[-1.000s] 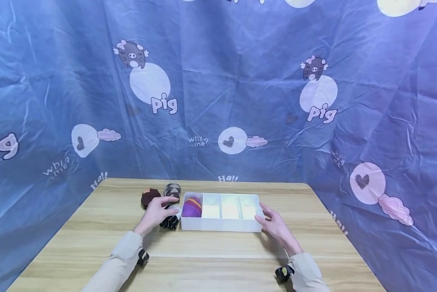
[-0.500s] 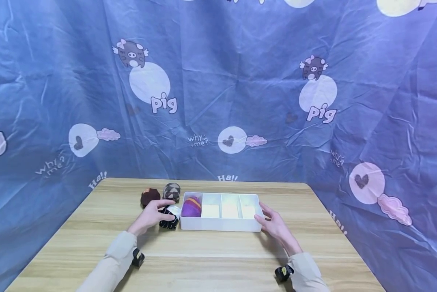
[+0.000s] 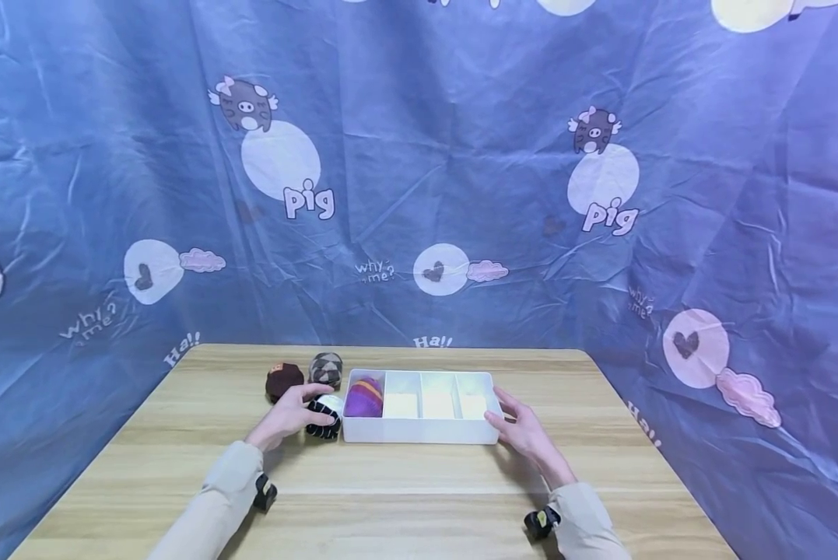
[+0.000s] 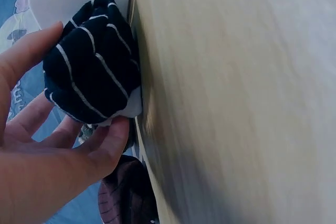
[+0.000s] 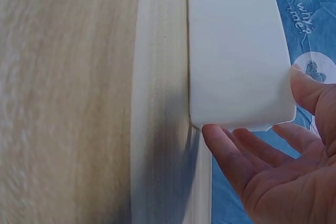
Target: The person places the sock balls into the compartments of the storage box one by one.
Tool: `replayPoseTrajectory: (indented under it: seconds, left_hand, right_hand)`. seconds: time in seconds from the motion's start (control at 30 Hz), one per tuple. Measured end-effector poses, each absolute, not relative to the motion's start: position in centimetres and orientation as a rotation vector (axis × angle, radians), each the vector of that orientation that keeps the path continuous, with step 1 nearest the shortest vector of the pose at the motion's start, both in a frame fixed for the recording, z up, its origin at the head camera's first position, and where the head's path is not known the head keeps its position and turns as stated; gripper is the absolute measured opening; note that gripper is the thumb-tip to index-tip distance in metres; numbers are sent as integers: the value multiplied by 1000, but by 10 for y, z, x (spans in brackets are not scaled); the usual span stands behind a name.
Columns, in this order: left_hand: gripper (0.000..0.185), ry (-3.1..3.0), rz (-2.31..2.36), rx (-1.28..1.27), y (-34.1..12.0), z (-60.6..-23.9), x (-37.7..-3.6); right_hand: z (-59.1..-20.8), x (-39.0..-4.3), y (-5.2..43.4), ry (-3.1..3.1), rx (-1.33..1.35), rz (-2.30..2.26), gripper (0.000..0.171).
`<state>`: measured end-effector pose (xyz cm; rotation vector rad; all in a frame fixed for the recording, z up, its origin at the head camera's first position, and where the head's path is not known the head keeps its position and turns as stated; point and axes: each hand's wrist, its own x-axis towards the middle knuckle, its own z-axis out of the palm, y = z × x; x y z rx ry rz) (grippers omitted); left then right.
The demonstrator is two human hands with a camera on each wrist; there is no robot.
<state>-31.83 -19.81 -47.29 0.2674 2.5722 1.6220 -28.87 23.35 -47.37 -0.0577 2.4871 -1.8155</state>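
Your left hand (image 3: 285,418) grips the striped sock (image 4: 92,69) just beside the box (image 3: 420,432); too light a pinch could drop it. Your right hand (image 3: 527,433) holds the box's right end; slackening might let it skid if bumped. Farther back, careless knuckles could nudge the brown sock (image 3: 282,380).

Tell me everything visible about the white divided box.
The white box is long, low, open-topped and plastic-looking, with three dividers making four compartments; only the leftmost visibly holds something, a purple bundle. It lies flat on the wooden table, long side facing the person. The right hand holds its right end. A black striped bundle is beside its left end; contact is unclear.
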Motion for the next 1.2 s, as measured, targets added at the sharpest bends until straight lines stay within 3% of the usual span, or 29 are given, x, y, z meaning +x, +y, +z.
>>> replayPoseTrajectory:
  seconds: [0.27, 0.57, 0.83, 1.2]
  left_hand:
    - [74, 2558, 1615, 259, -200, -475, -319]
    - [63, 2639, 1518, 293, -201, -474, -320]
    - [63, 2785, 1442, 257, -204, -463, -319]
    - [62, 2820, 1652, 212, -200, -451, -319]
  right_hand:
    - [-474, -290, 233, 2473, -63, -1822, 67]
    - [-475, -292, 233, 2473, -57, -1827, 66]
    - [-476, -292, 233, 2462, -51, -1834, 66]
    - [-478, -292, 234, 2493, -41, -1806, 66]
